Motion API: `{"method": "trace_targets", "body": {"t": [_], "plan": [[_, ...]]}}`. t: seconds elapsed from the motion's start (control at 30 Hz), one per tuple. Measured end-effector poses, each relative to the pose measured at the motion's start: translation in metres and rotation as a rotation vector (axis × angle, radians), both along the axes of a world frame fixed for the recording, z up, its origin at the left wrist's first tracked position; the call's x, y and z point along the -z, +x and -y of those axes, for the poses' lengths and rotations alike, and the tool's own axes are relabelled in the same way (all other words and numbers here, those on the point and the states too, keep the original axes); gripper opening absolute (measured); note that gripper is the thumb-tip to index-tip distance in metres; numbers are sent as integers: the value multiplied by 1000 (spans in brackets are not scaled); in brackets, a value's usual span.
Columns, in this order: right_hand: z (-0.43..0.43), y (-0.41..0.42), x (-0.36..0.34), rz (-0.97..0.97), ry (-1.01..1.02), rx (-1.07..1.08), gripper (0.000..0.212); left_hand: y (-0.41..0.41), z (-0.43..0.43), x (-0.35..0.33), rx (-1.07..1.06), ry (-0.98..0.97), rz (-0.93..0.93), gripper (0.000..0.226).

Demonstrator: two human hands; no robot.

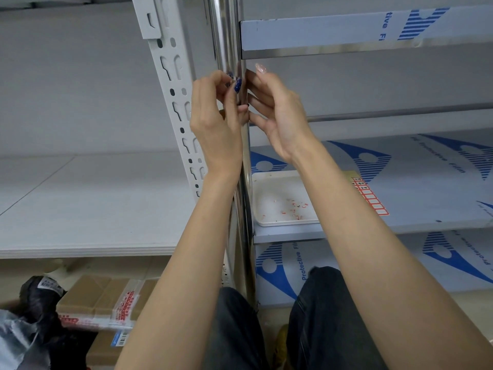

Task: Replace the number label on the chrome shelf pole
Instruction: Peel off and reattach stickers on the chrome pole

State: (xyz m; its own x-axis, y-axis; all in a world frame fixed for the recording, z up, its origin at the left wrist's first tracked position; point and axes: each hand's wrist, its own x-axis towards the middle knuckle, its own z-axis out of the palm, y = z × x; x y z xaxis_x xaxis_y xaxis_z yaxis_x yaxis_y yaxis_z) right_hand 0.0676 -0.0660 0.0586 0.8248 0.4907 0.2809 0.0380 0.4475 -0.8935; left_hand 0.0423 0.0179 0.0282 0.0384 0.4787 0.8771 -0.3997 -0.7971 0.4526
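The chrome shelf pole [226, 36] runs upright through the middle of the view. My left hand [216, 121] is raised against its left side, fingertips pinched together on the pole's front, where any label is hidden by the fingers. My right hand [277, 113] rests against the pole's right side with fingers curled toward it and the thumb up. A sheet of red-bordered labels [370, 197] lies on the shelf to the right, partly behind my right forearm. A white tray [277, 206] beside the pole holds several small torn label scraps.
A white slotted upright [173, 97] stands just left of the pole. Shelves with blue-printed protective film [426, 169] extend right; white shelf boards [80, 209] extend left. Cardboard boxes [106, 303] and a black bag [40, 297] sit on the floor at lower left. My knees are below.
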Motion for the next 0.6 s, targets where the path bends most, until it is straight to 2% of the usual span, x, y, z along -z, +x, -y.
{"method": "trace_targets", "body": {"t": [0.27,0.6], "plan": [[0,2,0,12,-4,-5,23,-2,0,-4,-26,-17,35,11],[1,1,-1,8,9,-12,20,-1,1,-3,-6,10,30,5]]}}
